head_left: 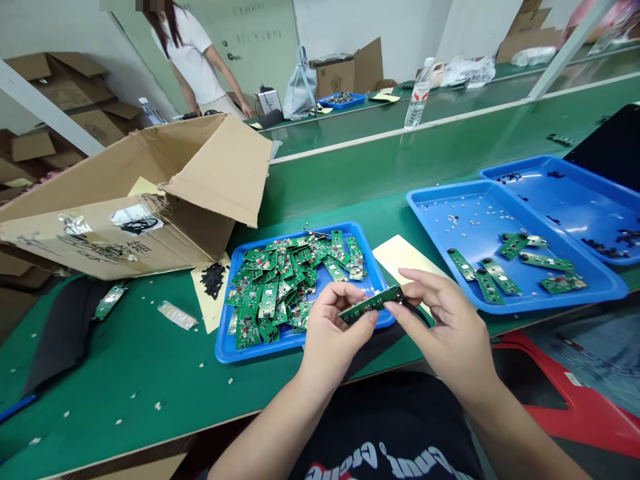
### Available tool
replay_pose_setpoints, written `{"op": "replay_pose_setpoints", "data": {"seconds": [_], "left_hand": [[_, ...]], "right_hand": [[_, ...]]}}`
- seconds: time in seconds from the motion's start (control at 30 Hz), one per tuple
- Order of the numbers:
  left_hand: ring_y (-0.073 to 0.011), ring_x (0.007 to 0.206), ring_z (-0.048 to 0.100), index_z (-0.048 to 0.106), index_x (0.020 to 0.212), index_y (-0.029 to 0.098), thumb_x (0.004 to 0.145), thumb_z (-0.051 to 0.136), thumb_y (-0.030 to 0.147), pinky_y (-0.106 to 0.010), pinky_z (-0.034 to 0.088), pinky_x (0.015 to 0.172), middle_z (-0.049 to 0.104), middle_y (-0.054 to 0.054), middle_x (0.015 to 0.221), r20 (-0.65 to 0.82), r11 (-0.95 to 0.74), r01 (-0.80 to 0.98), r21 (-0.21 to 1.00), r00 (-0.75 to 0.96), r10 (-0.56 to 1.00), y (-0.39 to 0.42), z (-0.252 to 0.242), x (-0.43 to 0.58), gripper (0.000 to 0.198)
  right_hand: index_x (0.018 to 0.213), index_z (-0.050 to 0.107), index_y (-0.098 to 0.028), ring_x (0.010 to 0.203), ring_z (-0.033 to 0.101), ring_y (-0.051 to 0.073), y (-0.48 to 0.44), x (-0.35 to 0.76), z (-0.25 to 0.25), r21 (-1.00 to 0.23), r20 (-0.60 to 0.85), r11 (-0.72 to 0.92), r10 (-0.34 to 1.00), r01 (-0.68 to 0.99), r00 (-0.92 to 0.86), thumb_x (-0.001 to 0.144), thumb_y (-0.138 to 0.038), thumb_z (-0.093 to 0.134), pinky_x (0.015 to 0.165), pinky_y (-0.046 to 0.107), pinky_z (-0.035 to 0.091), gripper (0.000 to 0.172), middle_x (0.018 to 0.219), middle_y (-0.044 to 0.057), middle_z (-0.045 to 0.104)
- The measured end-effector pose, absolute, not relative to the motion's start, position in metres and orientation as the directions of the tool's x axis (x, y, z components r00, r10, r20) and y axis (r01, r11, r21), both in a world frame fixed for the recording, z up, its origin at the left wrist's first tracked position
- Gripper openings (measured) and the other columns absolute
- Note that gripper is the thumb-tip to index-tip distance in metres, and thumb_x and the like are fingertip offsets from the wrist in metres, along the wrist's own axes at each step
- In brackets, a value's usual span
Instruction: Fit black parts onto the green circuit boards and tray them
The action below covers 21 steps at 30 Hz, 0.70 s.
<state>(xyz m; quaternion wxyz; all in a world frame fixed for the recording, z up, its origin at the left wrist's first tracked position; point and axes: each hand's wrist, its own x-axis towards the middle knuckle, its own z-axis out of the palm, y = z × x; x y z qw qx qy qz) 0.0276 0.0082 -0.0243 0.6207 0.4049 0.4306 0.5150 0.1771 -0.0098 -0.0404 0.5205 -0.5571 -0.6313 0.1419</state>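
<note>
My left hand and my right hand together hold one narrow green circuit board over the table's front edge. The left fingers pinch its lower left end. The right fingertips press on its right end, where a small black part sits. Just behind the hands a blue tray holds a heap of several green boards. To the right, a second blue tray holds several boards laid apart, with small white bits.
An open cardboard box lies tipped at the left. A pile of small black parts sits on a yellow sheet. A third blue tray is at far right. A person stands at the far bench by a water bottle.
</note>
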Motion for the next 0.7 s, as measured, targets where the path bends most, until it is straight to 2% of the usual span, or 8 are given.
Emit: {"op": "replay_pose_setpoints", "data": {"seconds": [0.07,0.13,0.2,0.3,0.4,0.53,0.6,0.7], "left_hand": [[-0.0104,0.076,0.06,0.065,0.092,0.018,0.063,0.078,0.012,-0.021,0.051,0.075,0.064,0.001,0.08,-0.055,0.084,-0.137,0.987,0.202,0.978,0.011,-0.021,0.021,0.033],[-0.0123,0.076,0.061,0.068,0.1,0.018,0.07,0.075,0.018,-0.024,0.051,0.074,0.067,-0.002,0.082,-0.056,0.066,-0.022,0.998,0.317,0.947,0.014,-0.016,0.015,0.031],[-0.0127,0.07,0.061,0.07,0.096,0.016,0.077,0.07,0.025,-0.025,0.052,0.068,0.068,-0.003,0.079,-0.094,0.089,0.031,0.996,0.367,0.925,0.017,-0.013,0.013,0.02],[-0.0134,0.065,0.064,0.07,0.086,0.016,0.079,0.068,0.027,-0.026,0.055,0.065,0.068,-0.003,0.074,-0.168,0.184,-0.019,0.983,0.327,0.93,0.018,-0.009,0.015,0.014],[-0.0139,0.064,0.067,0.07,0.086,0.015,0.077,0.068,0.025,-0.025,0.056,0.065,0.068,-0.002,0.07,-0.204,0.222,-0.038,0.974,0.264,0.943,0.015,-0.007,0.02,0.013],[-0.0123,0.063,0.067,0.072,0.105,0.013,0.08,0.064,0.022,-0.021,0.053,0.058,0.07,-0.003,0.073,-0.149,0.145,0.036,0.989,0.207,0.967,0.01,-0.004,0.026,0.028],[-0.0117,0.062,0.064,0.069,0.115,0.013,0.08,0.063,0.021,-0.02,0.052,0.055,0.072,-0.004,0.077,-0.091,0.079,0.076,0.994,0.178,0.98,0.008,-0.004,0.029,0.037],[-0.012,0.063,0.063,0.069,0.118,0.015,0.082,0.062,0.021,-0.02,0.05,0.052,0.073,-0.004,0.08,-0.017,-0.002,0.114,0.993,0.164,0.986,0.004,-0.002,0.031,0.037]], "right_hand": [[0.112,0.06,-0.02,0.069,0.067,0.014,-0.009,0.179,-0.04,-0.738,0.501,0.348,0.856,0.579,0.124,0.085,-0.03,0.065,0.067,0.026,0.058,0.03,0.079,0.002,0.068],[0.112,0.059,-0.02,0.067,0.067,0.014,-0.008,0.181,-0.037,-0.711,0.505,0.375,0.861,0.595,0.06,0.085,-0.029,0.064,0.064,0.025,0.058,0.028,0.079,0.002,0.068],[0.112,0.058,-0.02,0.071,0.069,0.015,-0.009,0.183,-0.034,-0.691,0.512,0.398,0.859,0.604,0.019,0.087,-0.028,0.062,0.065,0.025,0.058,0.027,0.084,0.003,0.07],[0.112,0.058,-0.02,0.079,0.072,0.015,-0.012,0.186,-0.028,-0.653,0.53,0.407,0.848,0.638,0.002,0.092,-0.023,0.056,0.07,0.024,0.058,0.021,0.091,0.005,0.072],[0.11,0.057,-0.02,0.081,0.072,0.015,-0.015,0.189,-0.023,-0.573,0.569,0.468,0.818,0.673,-0.084,0.094,-0.018,0.051,0.071,0.023,0.058,0.017,0.093,0.005,0.073],[0.096,0.054,-0.022,0.077,0.071,0.016,-0.018,0.193,-0.019,-0.484,0.604,0.544,0.774,0.686,-0.188,0.094,-0.017,0.05,0.069,0.027,0.057,0.007,0.084,0.003,0.071],[0.091,0.053,-0.023,0.078,0.07,0.017,-0.018,0.196,-0.017,-0.456,0.575,0.559,0.779,0.693,-0.25,0.093,-0.015,0.048,0.071,0.03,0.057,0.009,0.084,0.003,0.07],[0.092,0.051,-0.024,0.084,0.068,0.019,-0.017,0.199,-0.012,-0.415,0.524,0.587,0.779,0.695,-0.344,0.094,-0.014,0.046,0.075,0.034,0.055,0.011,0.088,0.004,0.07]]}}
